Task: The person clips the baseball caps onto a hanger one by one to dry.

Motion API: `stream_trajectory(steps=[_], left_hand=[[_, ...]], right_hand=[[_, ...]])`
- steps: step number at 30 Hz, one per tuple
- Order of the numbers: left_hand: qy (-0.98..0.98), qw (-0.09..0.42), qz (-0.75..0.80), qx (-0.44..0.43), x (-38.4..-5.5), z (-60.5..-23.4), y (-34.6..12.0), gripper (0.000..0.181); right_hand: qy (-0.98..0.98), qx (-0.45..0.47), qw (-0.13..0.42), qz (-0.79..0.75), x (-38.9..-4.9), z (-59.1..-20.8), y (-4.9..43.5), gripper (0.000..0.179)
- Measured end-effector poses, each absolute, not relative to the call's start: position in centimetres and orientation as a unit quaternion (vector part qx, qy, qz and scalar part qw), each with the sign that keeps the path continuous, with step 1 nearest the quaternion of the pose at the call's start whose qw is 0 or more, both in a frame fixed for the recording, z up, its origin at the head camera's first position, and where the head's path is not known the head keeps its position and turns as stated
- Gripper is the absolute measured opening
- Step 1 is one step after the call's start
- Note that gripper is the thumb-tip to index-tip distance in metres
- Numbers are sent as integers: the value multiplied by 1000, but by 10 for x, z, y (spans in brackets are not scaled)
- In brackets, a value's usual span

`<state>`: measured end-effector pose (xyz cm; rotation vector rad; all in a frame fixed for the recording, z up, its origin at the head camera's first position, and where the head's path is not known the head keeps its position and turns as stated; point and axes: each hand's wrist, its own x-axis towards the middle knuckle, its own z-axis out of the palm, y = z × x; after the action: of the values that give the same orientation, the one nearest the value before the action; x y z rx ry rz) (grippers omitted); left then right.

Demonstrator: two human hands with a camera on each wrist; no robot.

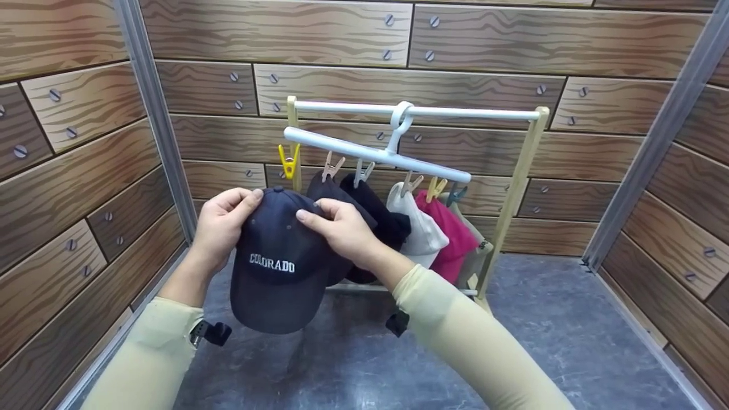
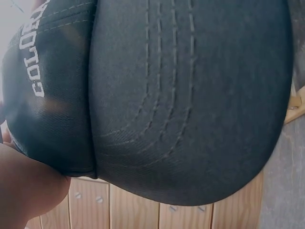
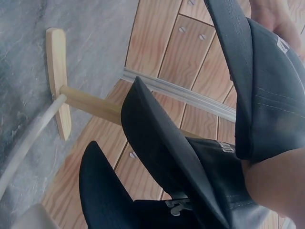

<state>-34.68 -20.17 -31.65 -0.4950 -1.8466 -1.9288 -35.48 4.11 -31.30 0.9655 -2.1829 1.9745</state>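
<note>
A dark navy baseball cap (image 1: 279, 267) with white COLORADO lettering hangs brim down between both hands in the head view. My left hand (image 1: 219, 225) pinches the crown's left edge with thumb and fingers. On the opposite edge, my right hand (image 1: 347, 233) pinches the crown near its top. The brim (image 2: 200, 105) fills much of the left wrist view. Just above the cap, a yellow clothespin (image 1: 289, 162) hangs at the left end of a white hanger (image 1: 376, 154). Right behind the held cap, another dark cap (image 3: 167, 138) hangs close to my right hand.
The hanger hooks over the white top bar (image 1: 472, 111) of a wooden rack (image 1: 512, 193). Clothespins hold a black cap (image 1: 393, 222), a white cap (image 1: 418, 222), a pink cap (image 1: 447, 239) and a grey-beige cap (image 1: 475, 250). Wood-patterned walls (image 1: 342, 34) surround the grey floor (image 1: 547, 341).
</note>
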Motion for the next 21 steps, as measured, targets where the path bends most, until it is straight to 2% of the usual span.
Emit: stream_trajectory(steps=[16,21], left_hand=[[-635,206,-719,-193,-352,-309,-197,25],[-627,203,-727,-195,-353,-310,-198,25]], right_hand=[[-725,300,42,618,-356,-293,45,17],[-742,301,50,597,-356,-286,44,22]])
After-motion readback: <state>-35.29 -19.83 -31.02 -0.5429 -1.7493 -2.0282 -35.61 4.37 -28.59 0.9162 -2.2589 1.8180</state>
